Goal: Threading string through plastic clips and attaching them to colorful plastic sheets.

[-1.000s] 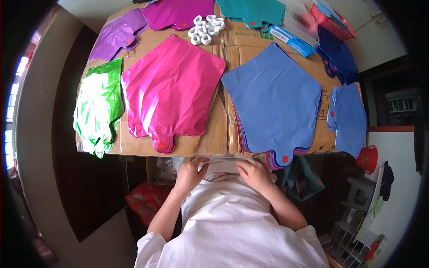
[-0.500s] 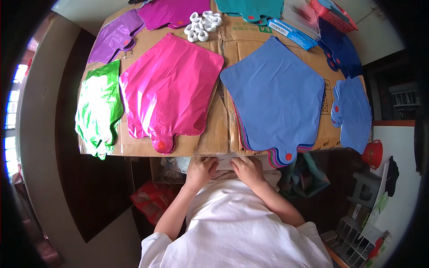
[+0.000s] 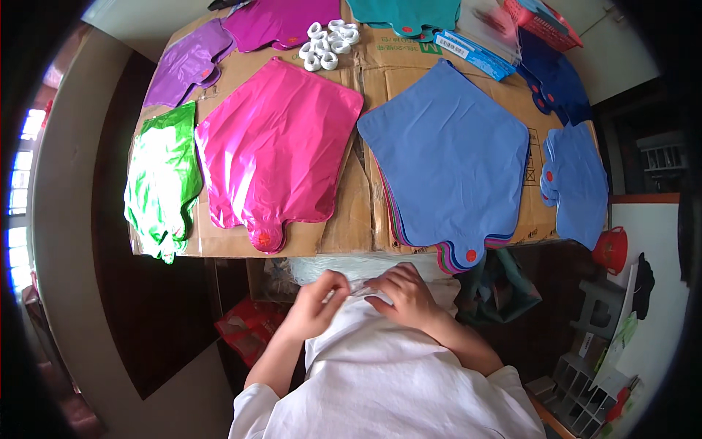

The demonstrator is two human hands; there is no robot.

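Two hands [image 3: 408, 298] half-curled at clear plastic [image 3: 360, 287] (cannot tell if gripped); one pink sheet [image 3: 276, 146], one blue-topped stack [image 3: 450, 157] beyond

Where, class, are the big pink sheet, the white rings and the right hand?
Big pink sheet [image 3: 278, 146]: head view, middle of its face.
White rings [image 3: 334, 38]: head view, cluster's middle.
Right hand [image 3: 409, 298]: head view, its back.

Daylight comes from the pale barred window [image 3: 20, 183] at nine o'clock, overexposed and fringed blue. Glare whitens the shiny green foil sheets [image 3: 157, 172] between nine and ten; gentler sheen streaks the hot-pink five-cornered foil sheet [image 3: 281, 146]. Below the bright brown cardboard surface [image 3: 340, 230], deep shadow gathers toward four o'clock. Fisheye curvature bends edges; black corners close in.
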